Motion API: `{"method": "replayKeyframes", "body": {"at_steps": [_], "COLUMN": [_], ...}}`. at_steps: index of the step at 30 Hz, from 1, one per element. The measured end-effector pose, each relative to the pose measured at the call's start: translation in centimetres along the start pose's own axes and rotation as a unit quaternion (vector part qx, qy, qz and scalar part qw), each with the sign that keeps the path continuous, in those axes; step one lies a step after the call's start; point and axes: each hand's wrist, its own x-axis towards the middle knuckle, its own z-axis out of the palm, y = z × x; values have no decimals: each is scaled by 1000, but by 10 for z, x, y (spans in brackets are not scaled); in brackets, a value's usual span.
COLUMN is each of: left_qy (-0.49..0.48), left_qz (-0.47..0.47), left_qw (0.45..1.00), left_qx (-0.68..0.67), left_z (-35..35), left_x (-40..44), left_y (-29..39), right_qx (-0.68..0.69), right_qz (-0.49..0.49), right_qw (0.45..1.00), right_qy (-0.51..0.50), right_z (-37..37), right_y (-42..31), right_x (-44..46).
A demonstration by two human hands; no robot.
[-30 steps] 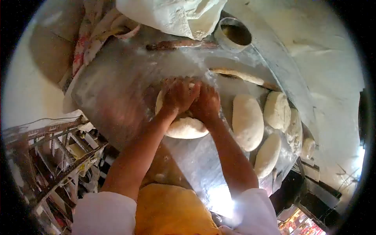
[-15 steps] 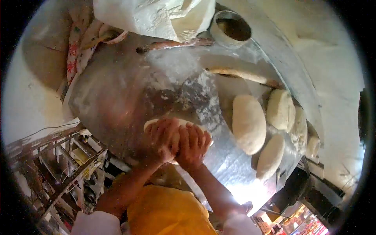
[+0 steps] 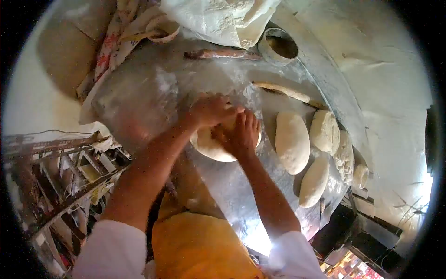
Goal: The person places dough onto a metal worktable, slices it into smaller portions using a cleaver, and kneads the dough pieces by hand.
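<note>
A pale, rounded piece of dough (image 3: 213, 148) lies on the floured metal worktop (image 3: 223, 186) in front of me. My left hand (image 3: 214, 111) is over its far edge, with the fingers curled and gripping it. Against its right half, my right hand (image 3: 239, 132) presses with bent fingers, thumb towards the middle. The two hands nearly meet at the far side of the dough. Both hide much of its top, and the left fingertips are partly hidden.
To the right lie several dough pieces, including a large oval loaf (image 3: 291, 143) and a smaller one (image 3: 314, 182). A long stick (image 3: 288, 90) is behind them. Farther back are a rolling pin (image 3: 222, 54), a metal pot (image 3: 278, 46) and a white sack (image 3: 218, 21).
Both hands have moved farther from my body, and the arms are stretched out more. The left hand now reaches over the dough's far edge. More of the dough's near side shows.
</note>
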Motion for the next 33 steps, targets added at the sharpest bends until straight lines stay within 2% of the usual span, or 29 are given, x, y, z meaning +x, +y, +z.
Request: {"method": "replayKeyframes", "body": {"at_steps": [1,2,3,4,5,6,8,11,13,14,15,17,18,19,21,22,23,24,25,26,27,28,29,31,32,33], "left_qy": [2,7,21,36,91,148,227,310,288,314,311,343,358,353,355,358,303,248,257,221,193,164,157,141,254,280], "left_qz": [2,35,74,113,138,158,151,72,101,74,71,91,100,109,130,137,105,73,77,80,117,155,153,86,194,206], "left_qw": [1000,998,996,992,986,976,962,948,952,947,948,934,928,929,925,923,947,966,963,972,973,973,974,985,946,936], "left_qx": [5,-45,-46,-45,-17,13,13,-20,-20,-10,-10,-25,-29,-32,-36,-38,-10,19,21,19,38,56,55,48,49,60], "left_z": [-1,6,12,18,24,30,57,73,70,72,71,65,61,58,47,42,43,45,55,69,56,44,23,12,30,49], "left_x": [-14,-30,-52,-75,-103,-130,-166,-144,-105,-79,-50,-3,19,32,51,58,62,63,65,70,60,51,27,-26,-55,-74], "left_y": [-3,-8,-4,2,15,29,49,45,23,17,9,-3,-8,-10,-12,-12,-13,-13,-20,-32,-27,-22,1,47,47,50], "right_qx": [37,61,72,74,78,80,9,29,44,51,87,104,58,107,83,81,73,75,50,17,-36,-6,25,56,81,35], "right_qz": [-66,-105,-68,-78,-87,-78,-124,-131,-112,-92,-76,-19,-50,-3,1,-36,-73,-115,-48,16,15,-26,-67,-21,21,8], "right_qw": [994,988,994,994,992,993,992,988,987,985,986,994,996,992,987,993,995,990,997,995,993,997,997,997,995,998], "right_qy": [81,96,44,1,-41,-41,-38,82,106,135,119,5,55,-64,-135,-78,-19,12,-41,-95,-115,-73,-34,-52,-58,-60], "right_z": [-11,-23,-37,-51,-61,-68,-71,-22,4,14,23,25,31,30,21,24,26,49,46,43,22,-14,-46,-74,-80,-68], "right_y": [-7,-5,-9,-6,-2,-6,-15,-5,11,19,28,44,52,61,68,66,65,76,69,62,42,27,14,3,5,8], "right_x": [-30,-63,-91,-114,-125,-124,-111,-91,-54,-31,-7,31,51,64,97,101,104,96,88,80,66,42,15,-29,-47,-68]}}
